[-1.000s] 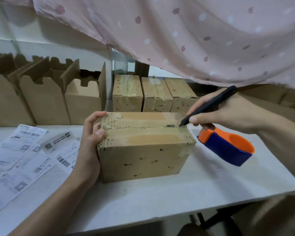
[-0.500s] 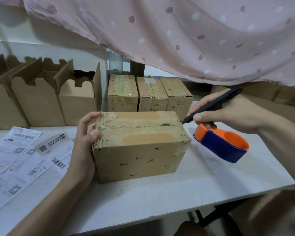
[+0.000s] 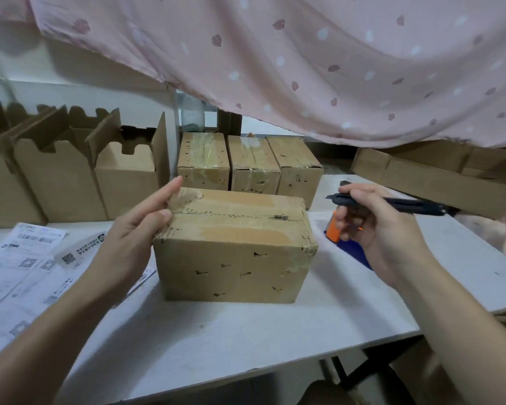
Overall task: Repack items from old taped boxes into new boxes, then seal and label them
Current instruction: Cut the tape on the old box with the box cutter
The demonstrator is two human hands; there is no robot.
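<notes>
The left hand [image 3: 132, 232] touches the top-left edge of the taped box [image 3: 234, 252] with straight fingers; the right hand [image 3: 383, 235] grips a dark cutter [image 3: 412, 206], or maybe a pen, just beside it.

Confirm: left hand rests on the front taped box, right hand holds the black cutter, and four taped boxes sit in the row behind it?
Wrong count: the head view shows three taped boxes in the row behind, not four. The rest stands: the left hand rests on the front taped box and the right hand holds the black cutter.
</notes>
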